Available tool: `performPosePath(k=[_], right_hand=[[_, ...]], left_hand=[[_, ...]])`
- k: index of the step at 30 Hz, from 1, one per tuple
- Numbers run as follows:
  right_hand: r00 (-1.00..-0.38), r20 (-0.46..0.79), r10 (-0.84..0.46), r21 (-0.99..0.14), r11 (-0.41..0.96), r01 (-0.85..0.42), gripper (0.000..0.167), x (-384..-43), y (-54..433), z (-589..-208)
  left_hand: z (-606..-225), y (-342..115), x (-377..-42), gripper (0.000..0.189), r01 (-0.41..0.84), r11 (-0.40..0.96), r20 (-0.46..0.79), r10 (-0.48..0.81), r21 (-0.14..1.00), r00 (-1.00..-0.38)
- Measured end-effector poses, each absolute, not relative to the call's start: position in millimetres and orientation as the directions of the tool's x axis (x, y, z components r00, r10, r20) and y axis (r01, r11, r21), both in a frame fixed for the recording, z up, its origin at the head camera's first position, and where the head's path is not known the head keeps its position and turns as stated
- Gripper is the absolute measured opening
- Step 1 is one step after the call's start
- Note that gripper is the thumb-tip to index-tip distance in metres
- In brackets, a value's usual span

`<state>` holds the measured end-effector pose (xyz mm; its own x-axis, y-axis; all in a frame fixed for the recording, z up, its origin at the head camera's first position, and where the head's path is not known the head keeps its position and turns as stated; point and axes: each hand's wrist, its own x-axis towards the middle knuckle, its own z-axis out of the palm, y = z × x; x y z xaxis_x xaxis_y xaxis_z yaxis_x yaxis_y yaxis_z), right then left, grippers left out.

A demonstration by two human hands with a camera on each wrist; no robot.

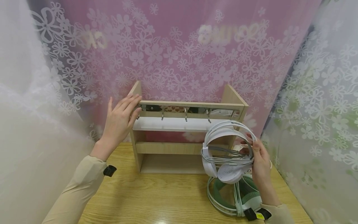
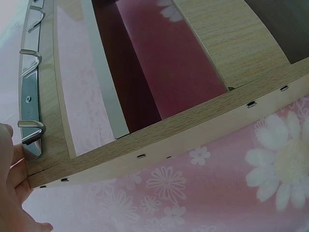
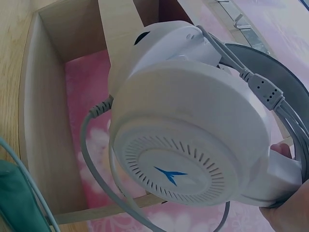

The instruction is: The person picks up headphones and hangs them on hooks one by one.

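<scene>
White headphones [image 1: 230, 174] with a grey cable wound across them hang in my right hand [image 1: 261, 158], which grips the headband's right side. In the right wrist view a white ear cup [image 3: 188, 130] with a blue mark fills the middle. My left hand [image 1: 118, 119] rests with fairly straight fingers on the upper left corner of a wooden shelf rack [image 1: 179, 148]. Along the rack's top board runs a metal strip with several hooks [image 1: 185, 114]. The headphones are in front of the rack's right side, below the rightmost hook.
Green headphones [image 1: 223, 203] with a pale bundled cable lie on the wooden table [image 1: 156, 199], below the white pair. Flowered curtains [image 1: 179, 56] hang behind the rack and at both sides. A white shelf board [image 1: 167, 123] sits under the hooks.
</scene>
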<state>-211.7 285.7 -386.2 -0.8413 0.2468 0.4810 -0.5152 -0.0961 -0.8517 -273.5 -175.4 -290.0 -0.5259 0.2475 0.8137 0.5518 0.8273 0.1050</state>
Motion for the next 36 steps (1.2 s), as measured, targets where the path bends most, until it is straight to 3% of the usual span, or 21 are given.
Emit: performPosePath(k=[16, 24, 36], right_hand=[[-0.836, 0.498, 0.230, -0.847, -0.079, -0.525, 0.045, -219, 292, -387], [-0.850, 0.472, 0.235, -0.874, 0.000, -0.486, 0.045, -221, 295, -387], [-0.859, 0.451, 0.243, -0.877, -0.057, -0.477, 0.043, -221, 299, -386]], left_hand=[[-290, -175, -273, 0.043, 0.551, 0.829, 0.813, 0.251, 0.100, -0.525], [-290, -175, -273, 0.042, 0.552, 0.827, 0.814, 0.251, 0.101, -0.524], [-291, -175, -274, 0.042, 0.554, 0.827, 0.821, 0.249, 0.096, -0.514]])
